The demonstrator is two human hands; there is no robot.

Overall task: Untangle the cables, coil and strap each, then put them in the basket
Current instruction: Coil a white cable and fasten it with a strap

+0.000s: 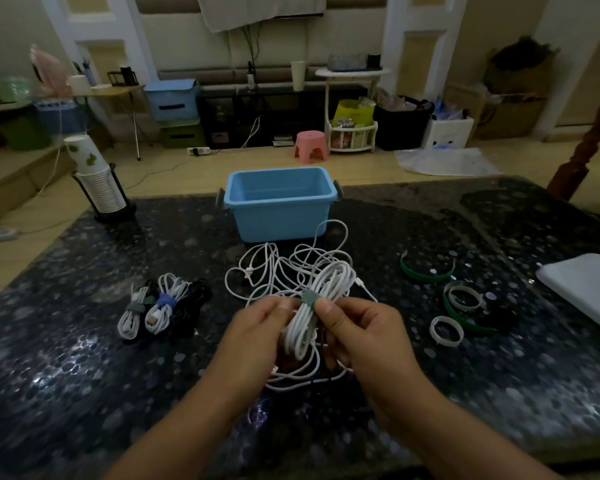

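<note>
A dark speckled counter (84, 358) carries a blue basket (280, 206) behind loose tangled white cables (274, 268). Both hands hold a coiled white cable (321, 299): left hand (257, 330) and right hand (364, 327) fingers pinch beside its grey-green strap (308, 298).

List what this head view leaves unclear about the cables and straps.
- Strap closure on the held white coil: hidden behind the coil and both thumbs.
- Black bundle at left: too dark to tell if strapped.
- Loose tangle: cable count unreadable, loops overlap.
- Basket floor: partly hidden by its near wall.
</note>
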